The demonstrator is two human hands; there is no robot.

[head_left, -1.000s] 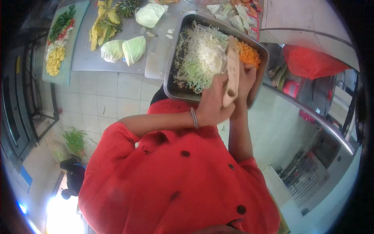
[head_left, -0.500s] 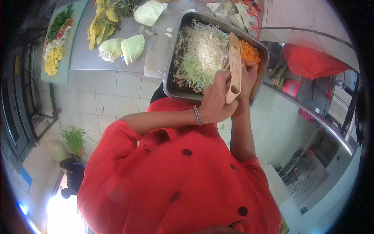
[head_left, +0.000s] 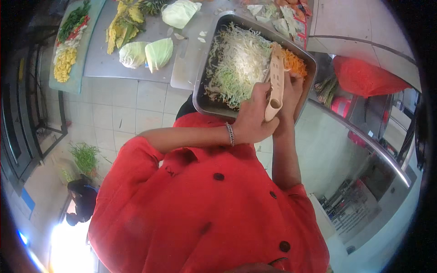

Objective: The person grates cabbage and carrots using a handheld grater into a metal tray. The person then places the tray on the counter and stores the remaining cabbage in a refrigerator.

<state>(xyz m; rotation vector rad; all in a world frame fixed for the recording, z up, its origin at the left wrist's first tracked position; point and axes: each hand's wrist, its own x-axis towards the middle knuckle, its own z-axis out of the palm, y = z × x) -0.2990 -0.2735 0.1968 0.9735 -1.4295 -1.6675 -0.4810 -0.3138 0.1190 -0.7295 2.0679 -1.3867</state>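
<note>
My left hand [head_left: 254,110], with a beaded bracelet at its wrist, is wrapped round the lower end of a beige slotted grater [head_left: 276,75]. The grater slants over a deep metal tray [head_left: 199,98] and has a hollow, round end near my thumb. Close against its right side is my right hand [head_left: 290,98], fingers curled; what they grip is hidden from this view. Just beyond those fingers lie orange carrot shreds [head_left: 293,62] in the tray's right part. Shredded cabbage [head_left: 239,59], pale white and green, fills the left part.
Cabbage halves [head_left: 159,53] and a cutting board [head_left: 182,73] lie on the metal table left of the tray. A green board [head_left: 75,86] farther left bears chopped vegetables. Right of the tray are a red bag [head_left: 364,77] and a metal rail [head_left: 364,134].
The whole view has shifted slightly, so table and tray appear a little farther right. Both hands keep nearly the same pose at the grater.
</note>
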